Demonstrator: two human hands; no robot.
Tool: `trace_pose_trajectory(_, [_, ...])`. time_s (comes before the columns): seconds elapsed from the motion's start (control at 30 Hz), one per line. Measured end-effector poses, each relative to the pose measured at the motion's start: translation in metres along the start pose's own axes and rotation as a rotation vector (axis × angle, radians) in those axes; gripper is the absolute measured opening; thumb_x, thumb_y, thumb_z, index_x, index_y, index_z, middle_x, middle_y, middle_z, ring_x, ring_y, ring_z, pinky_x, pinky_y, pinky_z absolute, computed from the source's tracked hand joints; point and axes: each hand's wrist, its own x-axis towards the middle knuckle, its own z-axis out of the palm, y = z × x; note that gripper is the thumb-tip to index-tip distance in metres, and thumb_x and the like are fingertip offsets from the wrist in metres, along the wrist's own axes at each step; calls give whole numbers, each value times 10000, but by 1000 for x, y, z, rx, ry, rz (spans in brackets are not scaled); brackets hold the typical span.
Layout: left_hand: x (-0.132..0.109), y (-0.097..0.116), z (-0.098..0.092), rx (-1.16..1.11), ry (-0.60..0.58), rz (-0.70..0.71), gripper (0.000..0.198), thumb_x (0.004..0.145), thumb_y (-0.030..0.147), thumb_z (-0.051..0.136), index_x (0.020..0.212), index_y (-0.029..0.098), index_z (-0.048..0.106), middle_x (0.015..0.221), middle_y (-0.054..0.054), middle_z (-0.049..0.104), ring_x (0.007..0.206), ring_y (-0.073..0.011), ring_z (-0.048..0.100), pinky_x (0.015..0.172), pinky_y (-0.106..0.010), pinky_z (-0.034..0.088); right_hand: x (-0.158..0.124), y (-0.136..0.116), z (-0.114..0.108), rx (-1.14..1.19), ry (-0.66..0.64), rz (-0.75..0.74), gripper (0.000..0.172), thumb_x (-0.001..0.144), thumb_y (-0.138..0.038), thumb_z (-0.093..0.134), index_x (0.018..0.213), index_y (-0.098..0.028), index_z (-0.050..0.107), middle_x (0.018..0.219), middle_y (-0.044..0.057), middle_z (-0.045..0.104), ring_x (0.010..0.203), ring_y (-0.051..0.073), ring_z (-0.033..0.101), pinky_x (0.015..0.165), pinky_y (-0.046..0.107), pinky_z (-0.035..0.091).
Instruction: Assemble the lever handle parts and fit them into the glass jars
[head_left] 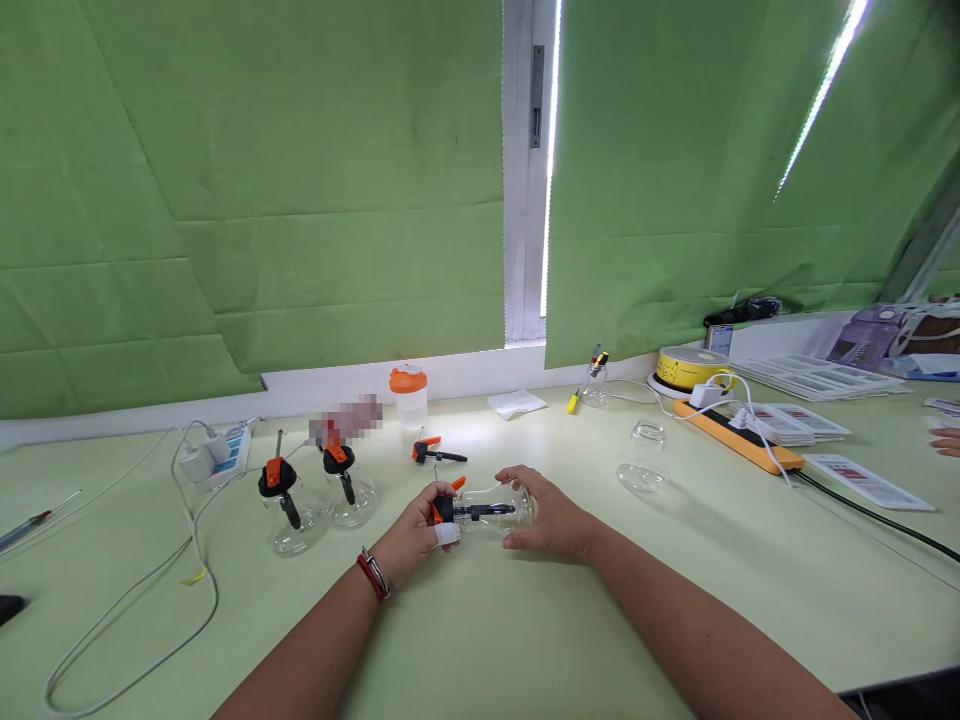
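Note:
A small clear glass bottle point(501, 507) lies on its side between my hands on the pale green table point(525, 640). My left hand point(416, 535) grips its black and orange pump cap point(448, 507), with a white bandage on one finger. My right hand point(544, 515) wraps round the bottle's base. A black tube runs inside the glass. Two upright bottles with the same caps point(281, 505) point(346, 490) stand to the left. A loose cap point(435, 453) lies behind my hands. An uncapped glass bottle point(643, 455) stands to the right.
A white power strip point(221, 455) and its cable trail at the left. An orange-lidded cup point(409, 393), a folded tissue point(516, 403), a yellow reel point(690, 368), an orange power strip point(739, 435) and printed sheets point(862, 480) sit farther back and right. Another person's hand point(946, 440) shows at the right edge.

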Motion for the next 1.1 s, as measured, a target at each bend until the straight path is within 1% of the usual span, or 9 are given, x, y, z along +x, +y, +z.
trace_pose_trajectory(0.13, [-2,1,3,-40,-31,-8,463,684,215,644,1098,215,436,763,25,507,666,-123,503,611,-269,425,-1,-2,1,54,40,29,852,522,-391,809,1248,-256,384,1224,83,438,1080,254,462,915,388,407])
trace_pose_trajectory(0.37, [-3,4,5,-31,17,-54,538,623,216,707,1114,168,493,759,28,494,625,-101,457,571,-236,377,-2,-2,2,192,14,22,756,575,-395,792,1199,-259,386,1178,74,447,1103,244,425,912,366,391])
trace_pose_trajectory(0.5, [-3,4,6,2,10,-61,556,620,237,722,1131,164,515,760,30,486,614,-91,422,558,-224,362,-2,2,6,292,1,55,655,682,-438,711,1210,-265,364,1082,56,470,943,193,484,810,332,426])
trace_pose_trajectory(0.63, [-2,0,8,20,-9,-56,561,632,248,723,1149,171,520,798,22,487,616,-86,418,556,-221,365,-1,2,11,327,23,142,471,800,-485,571,1167,-268,371,847,-7,518,723,143,489,701,306,413])
trace_pose_trajectory(0.77, [-1,-3,8,37,-3,-57,547,626,244,731,1130,175,530,822,14,497,640,-95,439,569,-224,389,1,0,14,292,73,214,399,823,-543,500,1085,-251,429,761,-17,532,707,152,480,681,305,390])
trace_pose_trajectory(0.87, [0,-2,6,29,5,-58,564,605,226,747,1122,178,527,823,13,512,671,-109,470,623,-246,423,2,0,15,271,72,251,403,822,-580,471,1033,-236,465,802,-1,544,755,167,494,712,326,393])
trace_pose_trajectory(0.97, [-1,0,2,34,14,-47,560,587,208,757,1102,174,539,823,12,527,691,-113,477,651,-248,425,2,-1,11,340,-6,245,455,826,-571,475,1137,-242,426,931,26,540,872,181,512,804,357,398])
trace_pose_trajectory(1.03, [-1,1,-1,41,15,-47,547,598,212,751,1101,170,541,793,17,523,665,-106,464,626,-239,415,1,-1,6,434,-82,213,602,775,-518,593,1251,-269,322,1117,59,482,955,179,509,856,360,402])
trace_pose_trajectory(1.1, [-1,1,-3,37,10,-46,530,615,221,741,1103,169,541,780,19,514,647,-101,450,602,-232,407,0,0,1,502,-133,172,760,672,-423,733,1270,-293,282,1263,83,377,1009,180,497,856,344,423])
